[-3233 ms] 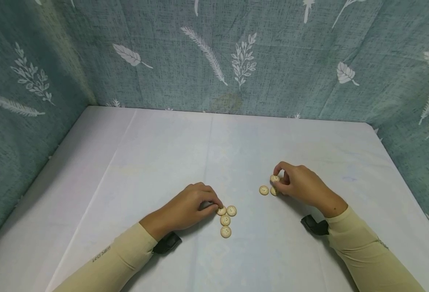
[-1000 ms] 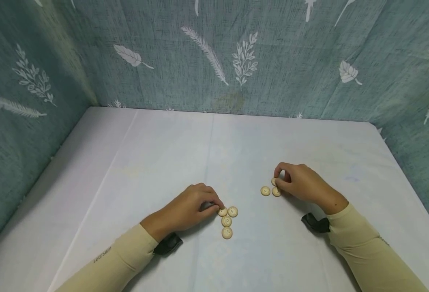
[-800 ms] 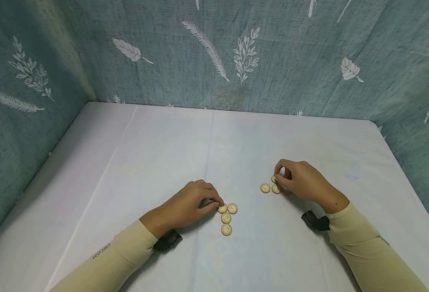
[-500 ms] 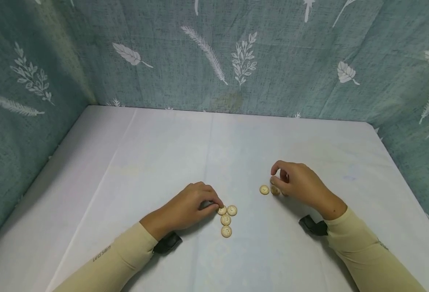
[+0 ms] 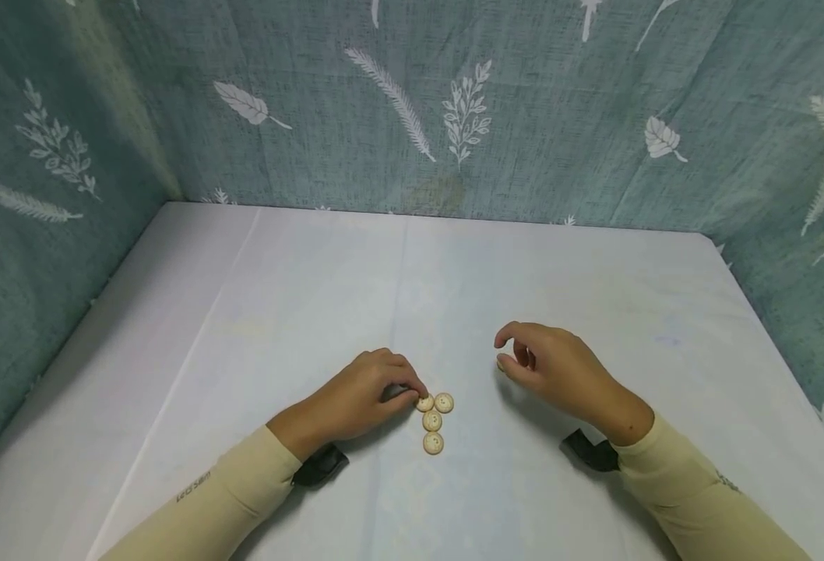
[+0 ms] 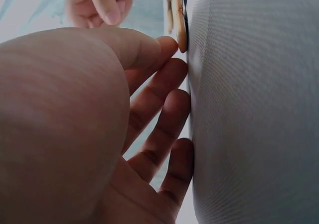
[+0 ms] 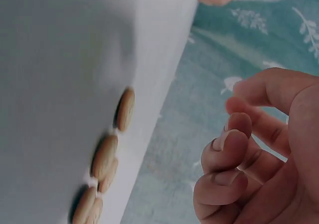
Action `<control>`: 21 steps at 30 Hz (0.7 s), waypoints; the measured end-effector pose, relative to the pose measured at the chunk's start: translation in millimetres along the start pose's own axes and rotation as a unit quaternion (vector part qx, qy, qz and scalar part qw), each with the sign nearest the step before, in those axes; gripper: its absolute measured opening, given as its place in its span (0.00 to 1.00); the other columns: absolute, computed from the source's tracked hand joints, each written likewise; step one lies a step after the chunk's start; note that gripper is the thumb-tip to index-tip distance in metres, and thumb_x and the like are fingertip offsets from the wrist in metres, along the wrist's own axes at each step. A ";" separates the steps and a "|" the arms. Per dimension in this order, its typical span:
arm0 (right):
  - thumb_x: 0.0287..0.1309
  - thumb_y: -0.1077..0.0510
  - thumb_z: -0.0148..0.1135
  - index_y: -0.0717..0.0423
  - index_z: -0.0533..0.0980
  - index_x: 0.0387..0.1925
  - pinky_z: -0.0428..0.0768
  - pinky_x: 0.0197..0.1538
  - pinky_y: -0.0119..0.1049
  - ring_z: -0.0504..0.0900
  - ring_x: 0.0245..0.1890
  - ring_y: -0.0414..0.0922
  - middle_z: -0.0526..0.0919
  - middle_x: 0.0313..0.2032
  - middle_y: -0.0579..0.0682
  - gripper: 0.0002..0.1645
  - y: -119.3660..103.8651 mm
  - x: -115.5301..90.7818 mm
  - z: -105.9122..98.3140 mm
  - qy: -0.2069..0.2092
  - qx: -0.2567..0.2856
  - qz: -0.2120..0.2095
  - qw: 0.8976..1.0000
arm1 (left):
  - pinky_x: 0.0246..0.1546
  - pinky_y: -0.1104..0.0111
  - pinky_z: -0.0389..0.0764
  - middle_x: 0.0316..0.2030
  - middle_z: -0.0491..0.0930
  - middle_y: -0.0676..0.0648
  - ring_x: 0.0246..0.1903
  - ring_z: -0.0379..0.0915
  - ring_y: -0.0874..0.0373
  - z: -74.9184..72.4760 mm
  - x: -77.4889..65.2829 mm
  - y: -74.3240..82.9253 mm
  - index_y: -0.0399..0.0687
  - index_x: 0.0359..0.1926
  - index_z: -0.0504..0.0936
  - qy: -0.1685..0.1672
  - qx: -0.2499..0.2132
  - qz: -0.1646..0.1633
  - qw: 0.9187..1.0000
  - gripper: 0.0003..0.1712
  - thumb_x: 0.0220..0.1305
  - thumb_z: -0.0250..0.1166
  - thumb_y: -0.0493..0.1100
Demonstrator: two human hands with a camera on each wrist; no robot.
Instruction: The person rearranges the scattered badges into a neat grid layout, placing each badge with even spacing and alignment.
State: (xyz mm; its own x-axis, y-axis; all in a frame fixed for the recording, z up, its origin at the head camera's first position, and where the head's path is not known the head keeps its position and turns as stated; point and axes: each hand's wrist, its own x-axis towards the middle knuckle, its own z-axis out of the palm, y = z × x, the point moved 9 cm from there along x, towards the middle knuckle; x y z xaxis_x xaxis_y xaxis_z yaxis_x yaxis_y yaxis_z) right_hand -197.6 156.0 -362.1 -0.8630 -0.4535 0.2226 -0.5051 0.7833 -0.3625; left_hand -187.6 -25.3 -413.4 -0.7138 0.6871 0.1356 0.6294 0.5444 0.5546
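My left hand [image 5: 366, 396] rests on the white cloth, its thumb and index tips at the edge of a pale wooden button [image 5: 424, 403]. In the left wrist view, this button [image 6: 181, 25] lies flat by the thumb tip, the fingers [image 6: 174, 109] loosely bent. A second button [image 5: 444, 403] sits to its right, and two more form a line toward me. My right hand [image 5: 555, 366] hovers with thumb and index apart, holding nothing. In the head view it hides most of another group; one button [image 5: 501, 365] peeks out by the thumb. The right wrist view shows several buttons [image 7: 125, 109] beneath it.
A white cloth [image 5: 300, 280] with fold lines covers the table. Teal curtains [image 5: 314, 117] with white leaf prints stand at the back and both sides. Each wrist carries a black strap mount [image 5: 321, 465].
My right hand has let go of the button it was handling, spread thumb and index, and shifted left and slightly toward me, covering the right group. My left hand has stayed put.
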 end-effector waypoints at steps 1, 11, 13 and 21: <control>0.51 0.56 0.63 0.48 0.77 0.37 0.66 0.23 0.26 0.64 0.19 0.33 0.67 0.17 0.36 0.09 -2.7 -1.0 1.8 -0.001 0.002 -0.006 1.000 | 0.53 0.67 0.68 0.37 0.76 0.68 0.43 0.69 0.70 0.5 0.2 0.0 0.65 0.37 0.83 -0.001 -0.001 0.000 1.000 0.06 0.62 0.60 0.47; 0.49 0.55 0.65 0.45 0.76 0.37 0.65 0.28 0.26 0.62 0.19 0.30 0.68 0.18 0.35 0.11 -25.3 -6.4 11.1 0.007 -0.027 -0.059 0.998 | 0.53 0.67 0.69 0.36 0.77 0.67 0.42 0.70 0.70 0.3 1.9 0.6 0.65 0.37 0.83 -0.003 0.002 0.003 1.000 0.06 0.62 0.60 0.47; 0.50 0.55 0.65 0.45 0.76 0.37 0.65 0.27 0.24 0.62 0.20 0.30 0.69 0.19 0.35 0.11 -27.8 -6.8 12.6 0.002 -0.027 -0.062 0.998 | 0.53 0.67 0.69 0.36 0.77 0.67 0.42 0.70 0.70 -0.1 2.2 0.7 0.64 0.37 0.83 -0.004 -0.001 0.003 1.000 0.06 0.62 0.60 0.47; 0.50 0.55 0.65 0.45 0.77 0.37 0.64 0.22 0.21 0.61 0.18 0.29 0.69 0.20 0.36 0.10 -37.9 -8.2 18.6 -0.016 -0.020 -0.078 0.997 | 0.53 0.66 0.69 0.36 0.76 0.68 0.42 0.69 0.70 -1.0 0.5 0.0 0.65 0.37 0.83 -0.003 0.000 0.002 1.000 0.06 0.62 0.60 0.47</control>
State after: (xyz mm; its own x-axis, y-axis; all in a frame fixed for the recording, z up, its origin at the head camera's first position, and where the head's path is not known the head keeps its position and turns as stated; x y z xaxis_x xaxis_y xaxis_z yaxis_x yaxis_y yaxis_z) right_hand -171.6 122.1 -367.1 -0.7743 -0.5839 0.2441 -0.6328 0.7181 -0.2896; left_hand -188.2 -25.4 -412.5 -0.7096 0.6922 0.1319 0.6321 0.5425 0.5533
